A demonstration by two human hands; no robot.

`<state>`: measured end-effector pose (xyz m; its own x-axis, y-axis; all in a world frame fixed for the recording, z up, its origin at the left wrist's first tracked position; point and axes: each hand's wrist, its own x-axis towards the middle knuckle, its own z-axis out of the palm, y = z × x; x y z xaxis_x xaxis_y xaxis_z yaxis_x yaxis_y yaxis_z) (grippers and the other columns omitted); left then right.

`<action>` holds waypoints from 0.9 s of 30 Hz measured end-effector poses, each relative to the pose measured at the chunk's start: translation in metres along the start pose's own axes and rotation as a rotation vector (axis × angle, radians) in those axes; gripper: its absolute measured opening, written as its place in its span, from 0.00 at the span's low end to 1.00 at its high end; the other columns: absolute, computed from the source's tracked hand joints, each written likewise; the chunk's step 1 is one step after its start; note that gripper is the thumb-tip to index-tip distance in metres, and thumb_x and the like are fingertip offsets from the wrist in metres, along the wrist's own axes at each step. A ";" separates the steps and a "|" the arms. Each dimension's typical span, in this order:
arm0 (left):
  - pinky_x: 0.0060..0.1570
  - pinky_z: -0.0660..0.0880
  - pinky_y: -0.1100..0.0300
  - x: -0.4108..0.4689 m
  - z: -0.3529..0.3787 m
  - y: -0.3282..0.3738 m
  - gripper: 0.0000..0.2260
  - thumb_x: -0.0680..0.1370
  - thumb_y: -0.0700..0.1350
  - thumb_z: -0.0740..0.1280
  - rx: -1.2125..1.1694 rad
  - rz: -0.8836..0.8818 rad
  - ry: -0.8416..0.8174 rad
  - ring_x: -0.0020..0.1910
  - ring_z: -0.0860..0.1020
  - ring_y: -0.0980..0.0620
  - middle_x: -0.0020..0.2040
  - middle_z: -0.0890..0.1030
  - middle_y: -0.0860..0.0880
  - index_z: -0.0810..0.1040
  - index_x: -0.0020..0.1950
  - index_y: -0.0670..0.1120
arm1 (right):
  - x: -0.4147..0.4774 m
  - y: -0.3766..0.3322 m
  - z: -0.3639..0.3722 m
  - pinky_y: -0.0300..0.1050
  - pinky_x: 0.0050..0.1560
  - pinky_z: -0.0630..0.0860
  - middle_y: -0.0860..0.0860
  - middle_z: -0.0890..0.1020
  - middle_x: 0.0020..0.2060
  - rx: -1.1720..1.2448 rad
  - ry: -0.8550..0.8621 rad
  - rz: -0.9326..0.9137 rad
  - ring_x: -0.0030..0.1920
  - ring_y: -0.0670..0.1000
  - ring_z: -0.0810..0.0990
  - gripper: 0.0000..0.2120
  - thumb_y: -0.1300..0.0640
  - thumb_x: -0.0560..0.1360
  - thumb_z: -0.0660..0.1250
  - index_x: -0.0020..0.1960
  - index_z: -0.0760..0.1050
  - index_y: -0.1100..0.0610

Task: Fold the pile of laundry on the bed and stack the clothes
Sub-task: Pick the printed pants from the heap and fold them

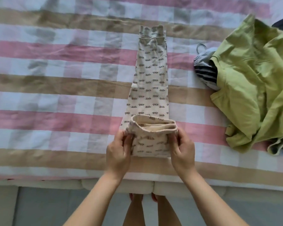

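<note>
cream knit trousers printed with small dark squiggles lie lengthwise down the middle of the bed. one ribbed end is far from me and the near end is doubled over towards it. my left hand has its fingers curled round the left edge of that doubled part, and my right hand pinches the right edge the same way, so both hands grip the cloth. the raised rim between them looks like a waistband, though the blur leaves me unsure.

i judge this to be mid-fold, with most of the length not yet taken up. the main risk is a skewed fold: if one hand leads the other, the near part will land off the line of the legs. the rim gapes open between my hands, so the layers could slide apart once i let go. dragging rather than lifting would likely bunch the soft knit beneath. the fold also sits near the bed's front edge, so a pull towards me could tip it off.

the unfolded green top and a striped garment wait well apart to the right.
</note>
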<state>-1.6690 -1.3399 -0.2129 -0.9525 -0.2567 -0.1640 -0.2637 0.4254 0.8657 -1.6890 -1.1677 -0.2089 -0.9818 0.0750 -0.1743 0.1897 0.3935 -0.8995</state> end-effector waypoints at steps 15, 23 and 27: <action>0.33 0.67 0.75 0.086 0.025 -0.013 0.06 0.79 0.50 0.62 0.002 -0.272 0.044 0.37 0.74 0.62 0.39 0.75 0.57 0.72 0.48 0.48 | 0.088 0.019 0.029 0.45 0.48 0.72 0.53 0.78 0.47 -0.153 0.109 0.288 0.48 0.52 0.77 0.14 0.53 0.76 0.64 0.58 0.72 0.58; 0.50 0.70 0.58 0.021 0.027 -0.018 0.14 0.75 0.46 0.69 -0.005 -0.444 0.191 0.49 0.72 0.50 0.50 0.74 0.48 0.72 0.57 0.43 | -0.002 0.024 0.027 0.47 0.43 0.76 0.48 0.78 0.39 -0.013 0.105 0.553 0.42 0.51 0.78 0.13 0.51 0.75 0.67 0.55 0.75 0.57; 0.41 0.72 0.60 0.023 0.021 -0.020 0.04 0.74 0.42 0.70 -0.198 -0.587 0.055 0.40 0.75 0.51 0.37 0.78 0.50 0.77 0.46 0.43 | 0.002 0.019 0.022 0.46 0.32 0.77 0.52 0.74 0.32 0.288 0.088 0.706 0.31 0.50 0.74 0.05 0.58 0.75 0.67 0.41 0.76 0.58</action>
<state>-1.6891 -1.3360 -0.2442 -0.6469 -0.4451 -0.6191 -0.7026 0.0325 0.7108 -1.6876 -1.1800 -0.2351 -0.6222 0.2975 -0.7242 0.7525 -0.0280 -0.6580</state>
